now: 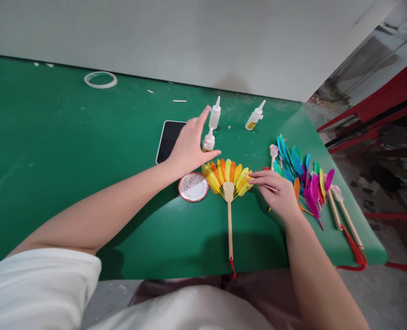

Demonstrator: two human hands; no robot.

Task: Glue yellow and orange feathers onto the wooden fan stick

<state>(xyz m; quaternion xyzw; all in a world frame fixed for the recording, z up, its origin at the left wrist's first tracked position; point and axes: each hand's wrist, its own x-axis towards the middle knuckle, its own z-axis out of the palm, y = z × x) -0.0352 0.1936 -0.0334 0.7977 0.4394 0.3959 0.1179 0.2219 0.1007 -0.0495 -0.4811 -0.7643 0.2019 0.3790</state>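
Observation:
A small feather fan (pixel 228 176) with yellow and orange feathers and a long wooden handle lies on the green table (pixel 52 151). My right hand (pixel 277 192) is closed in a pinch on a thin feather or stick at the fan's right edge. My left hand (pixel 189 146) hovers with fingers spread just left of a small glue bottle (pixel 208 141), thumb close under it, holding nothing. A taller glue bottle (pixel 214 114) stands right behind it.
A round lid with white glue (pixel 193 187) sits left of the fan. A dark phone (pixel 170 140) lies behind my left hand. A third bottle (pixel 254 118), a heap of coloured feathers (pixel 301 176), more wooden fan handles (pixel 344 215) and a tape ring (pixel 100 79) are around.

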